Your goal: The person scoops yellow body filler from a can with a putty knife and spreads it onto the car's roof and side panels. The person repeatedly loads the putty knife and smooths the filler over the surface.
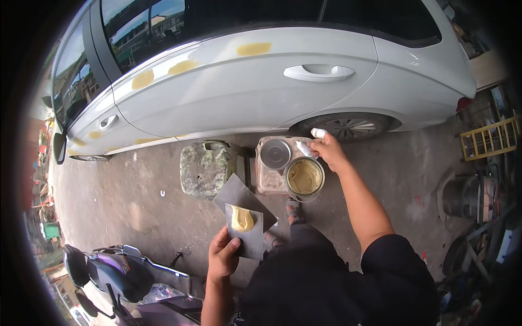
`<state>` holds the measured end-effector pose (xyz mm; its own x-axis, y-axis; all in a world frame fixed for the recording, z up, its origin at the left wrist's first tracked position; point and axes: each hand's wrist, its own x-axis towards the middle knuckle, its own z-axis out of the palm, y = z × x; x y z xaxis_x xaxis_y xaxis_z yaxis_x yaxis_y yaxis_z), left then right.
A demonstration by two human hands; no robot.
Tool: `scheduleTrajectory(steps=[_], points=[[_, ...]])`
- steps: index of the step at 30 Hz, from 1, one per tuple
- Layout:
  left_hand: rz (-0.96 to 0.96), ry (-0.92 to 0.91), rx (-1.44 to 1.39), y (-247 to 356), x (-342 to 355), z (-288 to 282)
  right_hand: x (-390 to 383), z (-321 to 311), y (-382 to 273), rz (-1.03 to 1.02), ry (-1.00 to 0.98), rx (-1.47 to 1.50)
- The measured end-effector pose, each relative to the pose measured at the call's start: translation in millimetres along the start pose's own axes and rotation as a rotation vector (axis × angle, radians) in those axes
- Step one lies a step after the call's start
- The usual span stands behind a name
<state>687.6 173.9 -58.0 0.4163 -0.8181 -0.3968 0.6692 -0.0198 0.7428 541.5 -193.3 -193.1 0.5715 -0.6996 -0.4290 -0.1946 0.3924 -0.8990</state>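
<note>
Down beside the rear door of a white car (217, 100), there's a worn pinkish stool (266, 182) with an open can (286, 179) of tan putty (304, 175) at its near right corner, poking out past the edge. Round grey lid (275, 154) sits toward the far left corner.

Left hand (222, 258) is pinching a flat metal plate (251, 244) by its near left edge, thumb on top, out in front of the stool's near edge. Blob of yellow filler (242, 219) sits on the plate, and a darker plate (234, 190) shows underneath, turned at an angle. Right hand (330, 152) has its fingers bent at a white tube (305, 149) over the stool's far right corner; honestly can't tell if it's gripping or only touching. Same with the small white bit (318, 132) by the fingertips: cap or finger wrap, no idea.

Handling-wise, I'd guess the plate is light, thin and stiffish, a bit slick where smeared, so bare edge is the place to hold it, kept level. Filler looks soft and sticky. Tube's probably squishy; grab mid-body, gently. Can's likely the heavy one, best taken around its sides.
</note>
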Motion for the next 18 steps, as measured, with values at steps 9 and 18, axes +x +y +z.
scheduleTrajectory(steps=[9,18], points=[[-0.07,0.35,-0.049,-33.9,1.7,-11.3,174.9,-7.1,121.7,-0.113,-0.03,-1.103],[-0.041,0.529,-0.05,-37.6,-0.6,-5.0,218.4,72.7,140.7,-0.166,-0.418,-1.49]])
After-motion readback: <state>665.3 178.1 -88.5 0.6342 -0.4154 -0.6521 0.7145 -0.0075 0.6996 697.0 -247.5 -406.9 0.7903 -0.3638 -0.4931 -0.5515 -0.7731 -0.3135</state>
